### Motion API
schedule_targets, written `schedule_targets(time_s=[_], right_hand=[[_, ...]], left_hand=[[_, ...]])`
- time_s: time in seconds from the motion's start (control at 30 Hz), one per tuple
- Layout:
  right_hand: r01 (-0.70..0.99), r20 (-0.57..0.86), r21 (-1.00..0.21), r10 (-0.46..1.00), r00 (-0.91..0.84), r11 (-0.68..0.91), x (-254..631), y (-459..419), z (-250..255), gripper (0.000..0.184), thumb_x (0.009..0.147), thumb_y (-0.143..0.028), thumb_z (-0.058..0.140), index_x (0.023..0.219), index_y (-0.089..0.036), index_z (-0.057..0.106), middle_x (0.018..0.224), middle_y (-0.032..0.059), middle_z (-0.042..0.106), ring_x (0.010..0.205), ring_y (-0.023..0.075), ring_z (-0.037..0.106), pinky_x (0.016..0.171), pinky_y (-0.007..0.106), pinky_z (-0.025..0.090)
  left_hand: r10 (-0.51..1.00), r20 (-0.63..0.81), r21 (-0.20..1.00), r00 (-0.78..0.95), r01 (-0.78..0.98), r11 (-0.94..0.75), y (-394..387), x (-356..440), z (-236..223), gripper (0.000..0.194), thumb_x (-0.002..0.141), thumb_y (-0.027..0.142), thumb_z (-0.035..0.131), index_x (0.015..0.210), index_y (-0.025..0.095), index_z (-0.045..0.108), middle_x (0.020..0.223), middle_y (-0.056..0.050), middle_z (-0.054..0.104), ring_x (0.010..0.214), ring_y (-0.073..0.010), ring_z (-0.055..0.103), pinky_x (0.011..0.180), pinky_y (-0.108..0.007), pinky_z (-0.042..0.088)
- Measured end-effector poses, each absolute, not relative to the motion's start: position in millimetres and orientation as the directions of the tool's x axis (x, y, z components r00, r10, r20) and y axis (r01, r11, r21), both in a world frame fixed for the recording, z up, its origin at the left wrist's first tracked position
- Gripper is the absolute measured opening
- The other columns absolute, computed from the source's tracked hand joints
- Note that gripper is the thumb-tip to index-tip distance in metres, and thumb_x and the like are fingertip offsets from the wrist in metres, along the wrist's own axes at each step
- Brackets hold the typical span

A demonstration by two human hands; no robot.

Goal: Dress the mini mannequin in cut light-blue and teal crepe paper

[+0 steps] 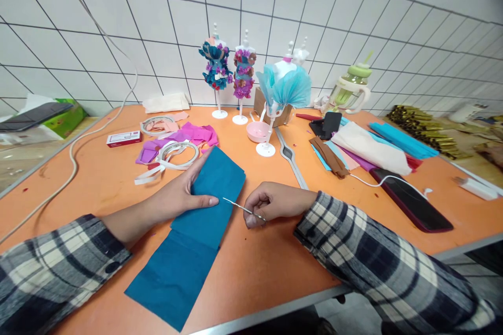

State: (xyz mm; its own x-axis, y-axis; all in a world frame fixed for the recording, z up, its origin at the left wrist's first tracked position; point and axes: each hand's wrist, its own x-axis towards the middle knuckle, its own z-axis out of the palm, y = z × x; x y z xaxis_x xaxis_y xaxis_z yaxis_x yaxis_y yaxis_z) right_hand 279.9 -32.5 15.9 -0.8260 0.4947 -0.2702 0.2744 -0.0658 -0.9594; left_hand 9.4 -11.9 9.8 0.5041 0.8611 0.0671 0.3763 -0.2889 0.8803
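A long strip of teal crepe paper [175, 269] slants across the front of the orange table, with a crease across its middle. My left hand [176, 196] grips its upper part, thumb on top and the other fingers hidden beneath. In my right hand [275, 201] is a small pair of silver scissors [238, 206], held by the handles. Their thin blades point left over the paper's right edge, close to my left thumb tip. Whether the blades are parted cannot be made out.
Mini dress forms [244, 76] with paper clothing stand along the wall, one in a light blue paper skirt [293, 89]. Tape rolls [178, 156] and purple paper scraps [202, 133] lie left. A phone [412, 201], folded papers [369, 146] and a green-lidded bottle [351, 89] are right.
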Motion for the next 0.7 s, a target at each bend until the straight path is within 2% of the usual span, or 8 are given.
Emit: schedule_targets(time_s=[0.23, 0.43, 0.7], right_hand=[[0.295, -0.28, -0.954, 0.506, -0.816, -0.052, 280.8, -32.6, 15.0, 0.052, 0.073, -0.061, 0.08, 0.083, -0.011, 0.072, 0.068, -0.0001, 0.062, 0.064, 0.0092, 0.054, 0.061, 0.021, 0.039], [0.313, -0.299, -0.948, 0.522, -0.799, -0.064, 280.5, -32.3, 17.6, 0.05, 0.069, -0.058, 0.084, 0.081, -0.011, 0.071, 0.069, -0.0002, 0.062, 0.064, 0.0092, 0.053, 0.061, 0.021, 0.04], [0.291, -0.275, -0.955, 0.522, -0.807, -0.052, 279.1, -33.9, 18.0, 0.049, 0.073, -0.059, 0.081, 0.08, -0.012, 0.07, 0.067, -0.0009, 0.06, 0.063, 0.0089, 0.052, 0.061, 0.021, 0.041]], left_hand=[[0.864, 0.066, 0.888, 0.499, 0.366, -0.279, -13.0, 9.9, 8.8, 0.124, 0.07, 0.061, 0.083, 0.165, 0.03, 0.01, 0.173, -0.006, 0.02, 0.156, -0.0411, 0.016, 0.128, -0.052, 0.015], [0.856, 0.075, 0.889, 0.511, 0.355, -0.29, -11.6, 9.5, 8.4, 0.125, 0.07, 0.059, 0.084, 0.166, 0.029, 0.009, 0.174, -0.006, 0.013, 0.158, -0.0401, 0.004, 0.128, -0.051, 0.009], [0.859, 0.076, 0.881, 0.507, 0.369, -0.296, -12.2, 10.0, 9.1, 0.125, 0.07, 0.061, 0.083, 0.166, 0.03, 0.009, 0.174, -0.006, 0.015, 0.157, -0.0411, 0.006, 0.128, -0.054, 0.012]])
